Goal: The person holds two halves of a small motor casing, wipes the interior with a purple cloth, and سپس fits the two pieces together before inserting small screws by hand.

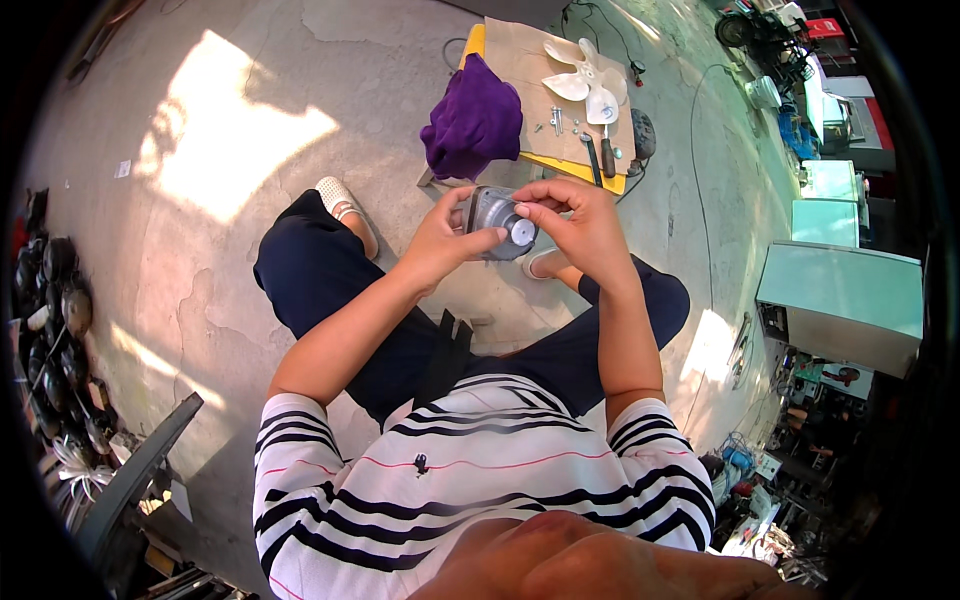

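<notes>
In front of my knees I hold up a grey, rounded housing (492, 212) that looks like a small motor's cover. A white round piece (523, 232) sits on its right side. My left hand (446, 236) grips the housing from the left, its thumb across the front. The fingers of my right hand (572, 220) are pinched at the upper right edge, above the white piece. Whether a small part lies between those fingertips is hidden. Just beyond is a low table with a brown board (520, 60), bearing a pale five-bladed fan blade (588, 80).
A purple cloth (474, 118) drapes over the table's left edge. Screws (557, 120), a dark-handled screwdriver (607, 155) and a black tool (592, 158) lie on the board. A dark rounded part (643, 132) with a cable stands right of it. Pale green cabinets (840, 290) line the right.
</notes>
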Demonstrator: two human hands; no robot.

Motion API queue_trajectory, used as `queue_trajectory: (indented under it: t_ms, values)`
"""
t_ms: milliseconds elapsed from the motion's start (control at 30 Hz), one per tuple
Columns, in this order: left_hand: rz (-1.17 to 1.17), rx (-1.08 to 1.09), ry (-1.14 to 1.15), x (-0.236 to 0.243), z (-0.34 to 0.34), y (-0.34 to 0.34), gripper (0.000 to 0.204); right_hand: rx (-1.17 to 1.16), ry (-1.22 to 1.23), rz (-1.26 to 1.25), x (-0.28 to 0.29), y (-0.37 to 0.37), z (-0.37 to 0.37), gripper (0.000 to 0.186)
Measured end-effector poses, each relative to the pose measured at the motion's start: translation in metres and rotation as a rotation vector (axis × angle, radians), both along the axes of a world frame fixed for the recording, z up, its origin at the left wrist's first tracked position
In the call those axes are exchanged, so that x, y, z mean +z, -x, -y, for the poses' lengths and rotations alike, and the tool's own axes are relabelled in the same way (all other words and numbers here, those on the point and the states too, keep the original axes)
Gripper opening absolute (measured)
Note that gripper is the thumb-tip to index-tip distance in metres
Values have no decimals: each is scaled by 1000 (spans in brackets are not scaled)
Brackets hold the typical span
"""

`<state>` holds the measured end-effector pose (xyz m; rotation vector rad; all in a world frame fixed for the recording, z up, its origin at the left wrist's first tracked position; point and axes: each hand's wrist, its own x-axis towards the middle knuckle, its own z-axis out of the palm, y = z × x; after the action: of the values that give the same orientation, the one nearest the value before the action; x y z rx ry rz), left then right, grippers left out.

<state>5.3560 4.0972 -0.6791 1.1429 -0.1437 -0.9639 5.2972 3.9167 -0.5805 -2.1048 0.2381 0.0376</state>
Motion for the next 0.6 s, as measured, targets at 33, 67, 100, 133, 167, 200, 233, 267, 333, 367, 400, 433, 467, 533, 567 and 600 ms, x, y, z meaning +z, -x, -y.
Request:
queue_trajectory:
  t_ms: [33,67,100,133,167,200,233,267,333,367,400,433,467,533,567,600]
  values:
    - [1,-1,-6,0,0,0,75,0,5,11,-1,0,0,16]
    - [2,-1,-12,1,0,-1,75,-1,9,21,-2,0,0,17]
    - [2,-1,-18,2,-1,-1,76,0,14,32,-3,-1,0,17]
    - [2,-1,-15,1,-1,-1,76,3,18,31,-3,-1,0,17]
    - [1,-1,-12,0,0,-1,76,7,23,30,-3,-1,-1,17]
    - [0,0,-10,-1,0,-1,76,11,28,29,-4,-1,-1,17]
    - [-1,1,-7,-1,0,-1,76,15,30,33,-4,-1,-1,17]
    - [-3,3,-5,-2,0,0,76,19,33,36,-4,-1,-2,17]
    - [2,5,-5,-2,-1,-1,77,31,45,45,-3,-1,-2,17]
    - [6,6,-4,-2,-1,-1,77,38,57,49,-3,-1,-3,17]
    - [9,5,-2,-3,-1,-1,77,44,72,51,-2,-1,-3,17]
    - [11,3,1,-3,0,-1,78,48,82,43,-2,-1,-4,17]
    - [13,0,3,-4,0,-1,78,52,92,34,-1,-1,-5,17]
    - [20,-13,4,-6,0,-1,77,55,98,28,-2,-1,-6,17]
    - [25,-23,2,-6,0,0,75,55,93,30,-2,-1,-6,17]
    - [31,-32,-1,-7,-1,0,73,55,87,33,-3,-1,-6,17]
